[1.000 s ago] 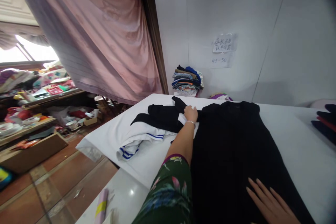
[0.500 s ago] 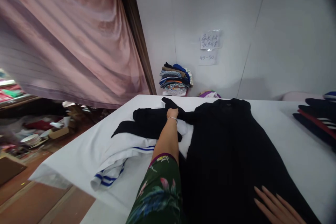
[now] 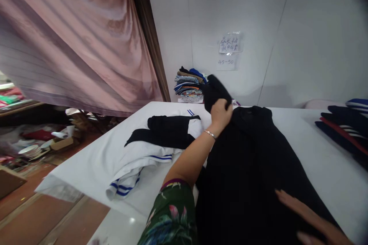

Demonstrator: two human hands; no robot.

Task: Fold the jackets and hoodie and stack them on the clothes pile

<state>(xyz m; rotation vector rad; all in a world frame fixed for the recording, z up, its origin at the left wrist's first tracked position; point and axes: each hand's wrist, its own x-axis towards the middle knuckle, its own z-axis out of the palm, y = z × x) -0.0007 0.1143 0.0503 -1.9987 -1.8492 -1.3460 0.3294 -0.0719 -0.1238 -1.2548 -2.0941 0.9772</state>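
Note:
A black long-sleeved garment (image 3: 253, 168) lies spread on the white table, its neckline toward the wall. My left hand (image 3: 221, 115) grips its left sleeve (image 3: 215, 90), which is raised off the table and bent over beside the collar. Over the garment's lower right part, my right hand (image 3: 313, 218) is partly in view with fingers stretched out; whether it touches the cloth I cannot tell. On the left lie a white garment with blue stripes (image 3: 152, 153) and, on top of it, a black folded piece (image 3: 169, 128).
The white table (image 3: 94, 160) stands against a pale wall with paper signs (image 3: 230, 49). A stack of folded clothes (image 3: 189, 82) is beyond its back edge. Dark folded clothes (image 3: 345, 126) sit at the right. A pink curtain (image 3: 86, 26) hangs left, above clutter on a tiled floor.
My left hand has moved right and up, lifting the black sleeve off the white garment toward the collar. My right hand has turned and shifted slightly at the lower right.

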